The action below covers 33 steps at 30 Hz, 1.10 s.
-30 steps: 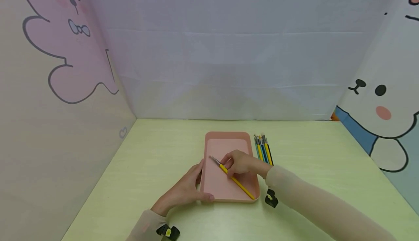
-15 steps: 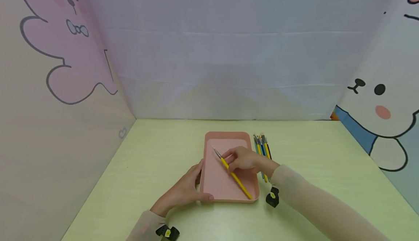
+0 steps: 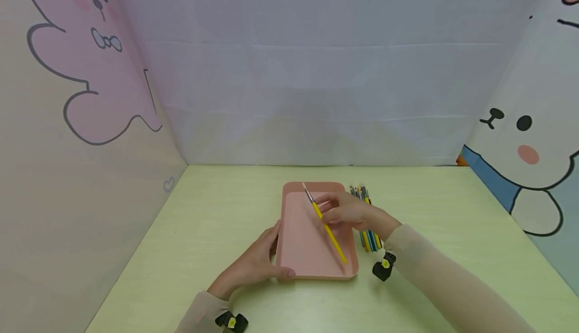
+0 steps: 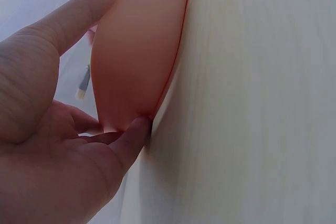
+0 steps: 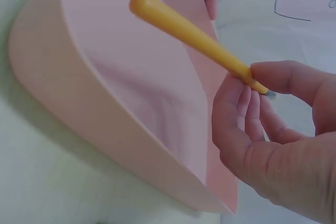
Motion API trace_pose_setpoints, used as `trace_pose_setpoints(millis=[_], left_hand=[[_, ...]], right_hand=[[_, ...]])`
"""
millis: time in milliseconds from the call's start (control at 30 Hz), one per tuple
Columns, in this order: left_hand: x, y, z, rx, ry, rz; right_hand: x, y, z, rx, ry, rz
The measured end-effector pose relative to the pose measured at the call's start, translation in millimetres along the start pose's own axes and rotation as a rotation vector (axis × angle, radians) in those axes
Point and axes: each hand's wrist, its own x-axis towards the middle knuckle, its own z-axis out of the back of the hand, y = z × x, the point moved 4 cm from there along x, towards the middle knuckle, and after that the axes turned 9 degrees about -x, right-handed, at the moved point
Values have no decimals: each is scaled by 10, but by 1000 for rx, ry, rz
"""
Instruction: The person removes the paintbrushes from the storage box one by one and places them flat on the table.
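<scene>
A paintbrush (image 3: pixel 331 236) with a yellow handle and pale bristles is pinched between the thumb and fingers of my right hand (image 3: pixel 346 210). It is held slanted above a pink tray (image 3: pixel 294 242), its bristle end pointing to the far side. In the right wrist view the round end of the yellow paintbrush (image 5: pixel 181 27) hangs over the tray's floor. My left hand (image 3: pixel 255 261) grips the tray's near left corner. The left wrist view shows the thumb on one edge of the tray wall (image 4: pixel 142 45) and the fingertips at the other, by the table.
Several paintbrushes (image 3: pixel 366 240) with yellow, blue, teal and dark handles lie side by side on the table right of the tray, partly behind my right hand. The pale tabletop (image 3: pixel 217 207) meets a white cloth backdrop (image 3: pixel 289 97). Printed side panels stand left and right.
My right hand has lifted the yellow paintbrush off the tray floor and moved it away from me and slightly right. The left hand and tray have stayed put.
</scene>
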Motion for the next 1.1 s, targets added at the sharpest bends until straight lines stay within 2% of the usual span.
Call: trace_pose_setpoints(millis=[300,433,667,1100], left_hand=[[-8,6,4,32,-16,17],[-8,6,3,23,-10,15],[-6,5,4,21,-5,13],[-14,28,2,41,-11,24]], right_hand=[[-157,-42,256,56,-42,-4],[-227,-100,379,90,-70,-22],[-348,-267,603,89,-115,-28],[-514,-599,917,119,-215,-135]])
